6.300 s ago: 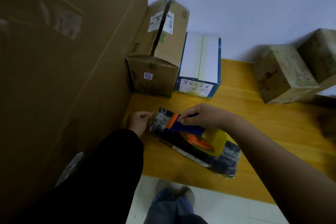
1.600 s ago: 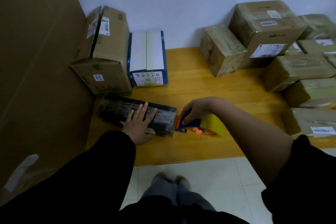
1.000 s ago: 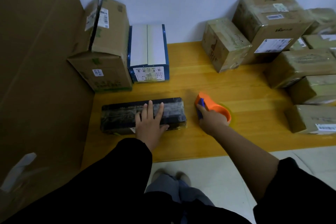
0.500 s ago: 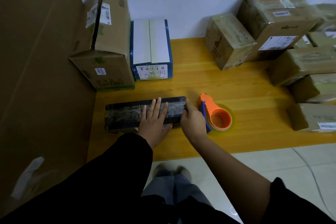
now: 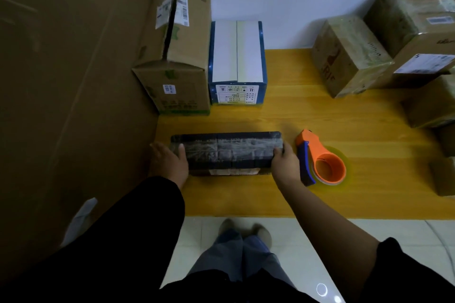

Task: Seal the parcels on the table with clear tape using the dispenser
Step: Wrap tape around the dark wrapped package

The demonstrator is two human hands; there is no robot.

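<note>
**Both hands on the dark parcel, dispenser set down**

Head view. The left hand (image 5: 170, 162) and the right hand (image 5: 285, 165) each clasp one short end of the dark parcel (image 5: 226, 152), fingers curled over the top edge and palms against the end faces. So each grip is closed on the parcel and neither has the dispenser (image 5: 320, 160). That lies on its side on the tabletop (image 5: 369, 192), just beside the right grip on its outer side, seemingly touching the back of the hand or nearly so.

Judged from this, the taping pass on this face looks finished and the step in hand is repositioning: lifting or turning the parcel, either to expose another seam or to set it aside. The next move calls for an even squeeze from both ends so that the long body does not sag or twist, and for clearing the dispenser on the right.

The parcel is a long, flat rectangular block in black wrap, its top glossy and wrinkled under clear film, with a pale label strip on the near side. It will probably feel slick. The dispenser has an orange hub and nose and a blue handle.

Beyond the grips stand a brown carton (image 5: 177, 56) with a gaping top seam and a blue-edged box (image 5: 237, 56) with a white top. Taped cartons (image 5: 349, 56) are stacked well to the right.
</note>
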